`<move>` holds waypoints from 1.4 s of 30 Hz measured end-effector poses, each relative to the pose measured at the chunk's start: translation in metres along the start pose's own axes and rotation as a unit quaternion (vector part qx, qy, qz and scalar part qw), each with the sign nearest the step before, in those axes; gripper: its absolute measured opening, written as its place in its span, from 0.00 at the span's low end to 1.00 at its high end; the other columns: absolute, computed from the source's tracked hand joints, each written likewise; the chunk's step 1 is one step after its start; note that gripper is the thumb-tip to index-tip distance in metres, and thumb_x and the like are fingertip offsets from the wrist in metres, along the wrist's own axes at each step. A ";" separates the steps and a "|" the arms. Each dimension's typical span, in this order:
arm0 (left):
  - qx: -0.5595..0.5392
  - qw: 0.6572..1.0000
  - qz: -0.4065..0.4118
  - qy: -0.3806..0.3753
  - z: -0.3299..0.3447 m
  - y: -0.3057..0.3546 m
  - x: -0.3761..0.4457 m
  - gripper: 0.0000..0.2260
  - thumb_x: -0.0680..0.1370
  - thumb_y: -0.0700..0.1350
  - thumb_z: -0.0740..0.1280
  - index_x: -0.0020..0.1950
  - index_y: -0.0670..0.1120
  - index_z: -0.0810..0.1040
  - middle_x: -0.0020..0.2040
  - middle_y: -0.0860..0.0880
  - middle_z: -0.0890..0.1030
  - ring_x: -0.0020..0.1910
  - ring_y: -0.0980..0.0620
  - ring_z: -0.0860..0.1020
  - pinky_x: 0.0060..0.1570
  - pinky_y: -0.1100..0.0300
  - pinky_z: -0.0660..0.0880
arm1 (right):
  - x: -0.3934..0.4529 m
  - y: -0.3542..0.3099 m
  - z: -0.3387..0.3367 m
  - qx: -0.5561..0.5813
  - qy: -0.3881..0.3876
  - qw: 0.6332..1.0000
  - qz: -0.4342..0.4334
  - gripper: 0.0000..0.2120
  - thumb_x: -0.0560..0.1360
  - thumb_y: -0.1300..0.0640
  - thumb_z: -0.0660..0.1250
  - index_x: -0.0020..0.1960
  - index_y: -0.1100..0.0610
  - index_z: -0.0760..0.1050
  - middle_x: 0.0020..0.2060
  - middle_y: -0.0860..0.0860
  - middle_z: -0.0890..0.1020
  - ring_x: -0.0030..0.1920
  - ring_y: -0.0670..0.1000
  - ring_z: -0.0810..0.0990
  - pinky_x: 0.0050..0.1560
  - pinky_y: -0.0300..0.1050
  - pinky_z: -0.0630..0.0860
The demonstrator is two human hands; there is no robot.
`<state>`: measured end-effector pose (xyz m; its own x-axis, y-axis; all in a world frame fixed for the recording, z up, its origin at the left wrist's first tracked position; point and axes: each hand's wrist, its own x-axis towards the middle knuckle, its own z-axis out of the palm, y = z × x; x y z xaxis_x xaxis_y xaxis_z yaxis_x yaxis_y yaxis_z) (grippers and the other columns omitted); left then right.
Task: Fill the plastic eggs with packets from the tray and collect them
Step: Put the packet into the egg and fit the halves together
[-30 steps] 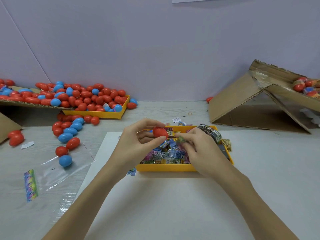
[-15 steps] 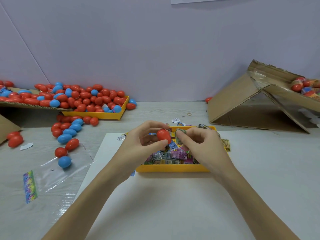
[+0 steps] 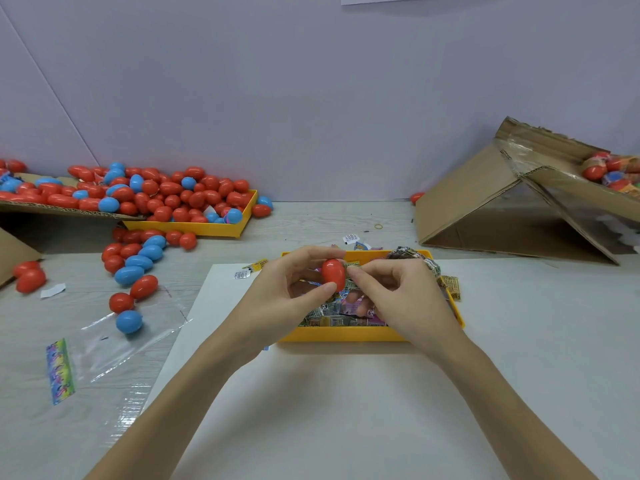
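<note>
so that the packet [image 3: 353,270] can go in, our left hand [image 3: 284,292] pinches the red egg [image 3: 333,274] above the tray [image 3: 346,334]; our right hand [image 3: 401,296] pinches the packet beside it.

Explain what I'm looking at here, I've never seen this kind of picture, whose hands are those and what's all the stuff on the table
There is no machine here: a person wears a camera on the head, looking down at their own two bare hands. The left hand holds a red plastic egg between thumb and fingers. The right hand pinches a small packet right beside that egg. Both hover over a yellow tray full of colourful packets. At far left another yellow tray overflows with red and blue eggs, and more lie loose on the table. A clear plastic bag lies left; an opened cardboard box stands right.
</note>
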<state>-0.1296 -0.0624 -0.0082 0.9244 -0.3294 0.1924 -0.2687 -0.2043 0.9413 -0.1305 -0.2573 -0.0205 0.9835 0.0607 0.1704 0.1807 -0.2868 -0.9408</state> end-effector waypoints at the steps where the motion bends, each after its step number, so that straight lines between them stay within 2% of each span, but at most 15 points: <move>1: -0.001 1.000 -0.002 0.001 -0.001 0.000 0.000 0.17 0.80 0.35 0.70 0.64 0.52 0.81 0.60 0.53 0.84 0.57 0.53 0.83 0.56 0.59 0.80 | 0.000 0.000 0.000 -0.006 -0.005 1.000 -0.001 0.11 0.82 0.53 0.67 0.46 0.54 0.85 0.34 0.50 0.86 0.32 0.49 0.85 0.32 0.32 0.74; 6: -0.025 1.000 -0.011 -0.009 -0.004 -0.002 0.000 0.17 0.81 0.34 0.69 0.65 0.52 0.81 0.60 0.51 0.84 0.59 0.51 0.82 0.56 0.60 0.78 | -0.002 -0.002 0.001 -0.015 -0.009 1.000 -0.005 0.15 0.85 0.54 0.62 0.45 0.57 0.83 0.36 0.51 0.86 0.33 0.47 0.85 0.30 0.33 0.72; 9: -0.039 0.999 -0.014 -0.012 -0.005 -0.002 0.001 0.17 0.81 0.35 0.69 0.65 0.53 0.81 0.60 0.50 0.84 0.60 0.50 0.82 0.59 0.57 0.79 | -0.001 -0.003 0.001 0.012 -0.012 1.000 -0.003 0.16 0.85 0.53 0.61 0.45 0.57 0.83 0.38 0.57 0.86 0.34 0.50 0.86 0.32 0.35 0.74; 15: -0.009 1.000 0.008 0.012 -0.004 -0.002 0.001 0.16 0.79 0.36 0.72 0.63 0.53 0.82 0.58 0.52 0.84 0.54 0.51 0.83 0.54 0.60 0.79 | -0.002 -0.004 0.001 -0.002 -0.019 1.000 -0.014 0.14 0.84 0.52 0.63 0.48 0.54 0.85 0.38 0.54 0.87 0.36 0.49 0.86 0.36 0.35 0.76; 18: -0.017 0.999 0.019 0.020 -0.004 -0.002 0.001 0.16 0.79 0.36 0.72 0.62 0.53 0.82 0.58 0.53 0.84 0.53 0.52 0.83 0.54 0.61 0.79 | -0.003 -0.005 0.002 -0.004 -0.018 1.000 -0.016 0.10 0.83 0.52 0.66 0.51 0.51 0.86 0.39 0.48 0.87 0.38 0.49 0.86 0.37 0.34 0.76; 25: 0.014 0.998 0.067 0.009 0.000 -0.004 0.001 0.18 0.80 0.33 0.69 0.66 0.52 0.79 0.58 0.53 0.83 0.58 0.48 0.81 0.59 0.56 0.79 | -0.007 -0.010 0.002 0.072 -0.026 0.997 0.014 0.07 0.80 0.55 0.70 0.52 0.53 0.87 0.41 0.49 0.88 0.41 0.47 0.87 0.38 0.35 0.79; 29: -0.006 0.994 0.101 0.044 0.004 -0.006 0.002 0.16 0.79 0.34 0.71 0.64 0.48 0.77 0.59 0.50 0.83 0.60 0.47 0.81 0.60 0.55 0.79 | -0.008 -0.011 0.002 0.131 -0.026 0.990 0.035 0.06 0.78 0.55 0.73 0.53 0.54 0.87 0.43 0.50 0.88 0.43 0.46 0.87 0.39 0.33 0.78; 32: -0.009 0.989 0.124 0.074 0.005 -0.006 0.003 0.16 0.77 0.36 0.75 0.63 0.47 0.79 0.56 0.48 0.85 0.57 0.46 0.83 0.57 0.58 0.80 | -0.008 -0.012 0.002 0.183 -0.042 0.980 0.059 0.07 0.76 0.53 0.74 0.52 0.52 0.88 0.47 0.52 0.88 0.47 0.45 0.86 0.43 0.35 0.80; 35: 0.014 0.985 0.154 0.082 0.003 -0.006 0.004 0.18 0.76 0.37 0.76 0.64 0.46 0.80 0.56 0.49 0.85 0.56 0.45 0.84 0.58 0.58 0.80 | -0.008 -0.013 0.002 0.239 -0.060 0.965 0.094 0.11 0.71 0.50 0.76 0.52 0.51 0.88 0.49 0.54 0.88 0.49 0.48 0.85 0.51 0.45 0.84; 39: 0.043 0.979 0.181 0.081 0.002 -0.005 0.002 0.22 0.73 0.40 0.79 0.66 0.45 0.80 0.55 0.50 0.86 0.55 0.46 0.84 0.58 0.59 0.80 | -0.008 -0.018 -0.001 0.284 -0.069 0.948 0.128 0.11 0.68 0.52 0.77 0.50 0.53 0.88 0.48 0.55 0.88 0.48 0.48 0.86 0.48 0.39 0.82; 42: 0.075 0.970 0.205 0.110 0.003 -0.004 0.001 0.21 0.73 0.40 0.78 0.65 0.45 0.81 0.53 0.51 0.86 0.53 0.47 0.85 0.57 0.58 0.81 | -0.008 -0.020 -0.002 0.304 -0.083 0.938 0.144 0.12 0.68 0.54 0.77 0.50 0.55 0.88 0.48 0.55 0.88 0.47 0.48 0.86 0.49 0.39 0.82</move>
<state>-0.1287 -0.0644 -0.0125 0.7628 -0.2100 0.6116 -0.6466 -0.2348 0.7258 -0.1421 -0.2536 -0.0030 0.9671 0.2263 -0.1161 -0.1792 0.2822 -0.9425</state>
